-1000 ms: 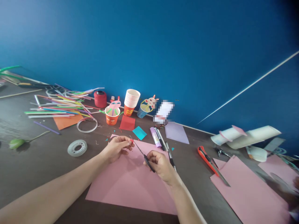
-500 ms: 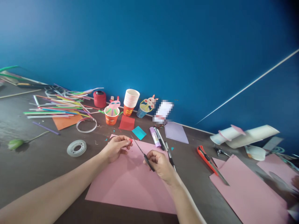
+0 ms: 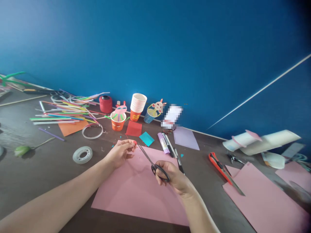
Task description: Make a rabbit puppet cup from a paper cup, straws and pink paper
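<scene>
Between the thumb and fingers of my left hand (image 3: 123, 150) is a small red piece of paper (image 3: 135, 142). My right hand (image 3: 170, 175) is closed round the black handles of a pair of scissors (image 3: 150, 160). The blades point up and left, and their tips lie close to the red piece; I cannot tell whether they touch it. Below both hands a large pink sheet of paper (image 3: 136, 197) lies flat on the dark table. A red paper square (image 3: 134, 128) and a turquoise paper square (image 3: 146, 138) lie just beyond the hands.
Behind stand a stack of paper cups (image 3: 138, 105), a decorated red cup (image 3: 118, 124) and a red thread spool (image 3: 106, 104). Colourful straws (image 3: 65, 113) and a tape roll (image 3: 82, 155) lie left. A glue stick (image 3: 163, 143) lies beside pens; an orange box cutter (image 3: 222, 170) rests right.
My right hand has turned and shifted slightly down, so the scissors' handle loops now show. The left hand still pinches the red piece. The whole view has shifted a little.
</scene>
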A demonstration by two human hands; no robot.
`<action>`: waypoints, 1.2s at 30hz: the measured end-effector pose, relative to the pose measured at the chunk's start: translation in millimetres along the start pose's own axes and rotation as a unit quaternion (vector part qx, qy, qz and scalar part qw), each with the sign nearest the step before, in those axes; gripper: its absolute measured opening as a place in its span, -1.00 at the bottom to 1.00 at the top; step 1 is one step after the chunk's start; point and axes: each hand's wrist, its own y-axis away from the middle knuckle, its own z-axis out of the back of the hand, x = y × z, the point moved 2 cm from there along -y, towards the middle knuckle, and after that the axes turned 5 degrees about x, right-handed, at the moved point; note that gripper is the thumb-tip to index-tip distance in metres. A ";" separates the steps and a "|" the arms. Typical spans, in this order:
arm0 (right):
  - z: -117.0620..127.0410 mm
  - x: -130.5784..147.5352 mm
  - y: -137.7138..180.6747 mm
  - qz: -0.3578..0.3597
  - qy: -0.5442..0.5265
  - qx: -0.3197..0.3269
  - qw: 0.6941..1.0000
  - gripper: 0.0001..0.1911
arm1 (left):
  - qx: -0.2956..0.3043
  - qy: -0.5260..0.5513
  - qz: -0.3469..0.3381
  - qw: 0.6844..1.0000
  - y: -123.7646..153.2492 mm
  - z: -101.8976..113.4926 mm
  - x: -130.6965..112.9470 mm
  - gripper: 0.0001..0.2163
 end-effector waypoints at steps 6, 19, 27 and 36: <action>0.1 0.1 0.3 -0.004 0.002 0.003 1.000 -0.60 | 0.004 0.003 0.006 1.000 -0.5 0.4 0.0 -0.90; -0.2 0.3 0.8 0.007 -0.010 0.012 1.000 -0.65 | 0.002 0.010 0.006 1.000 -0.3 2.7 1.9 -0.92; 0.7 -0.7 0.9 0.007 -0.012 0.011 1.000 -0.65 | 0.001 0.011 0.011 1.000 -1.4 3.3 2.2 -0.91; 1.5 -2.3 -1.2 0.011 -0.021 0.019 1.000 -0.65 | 0.002 0.006 0.009 1.000 -1.3 3.4 2.5 -0.90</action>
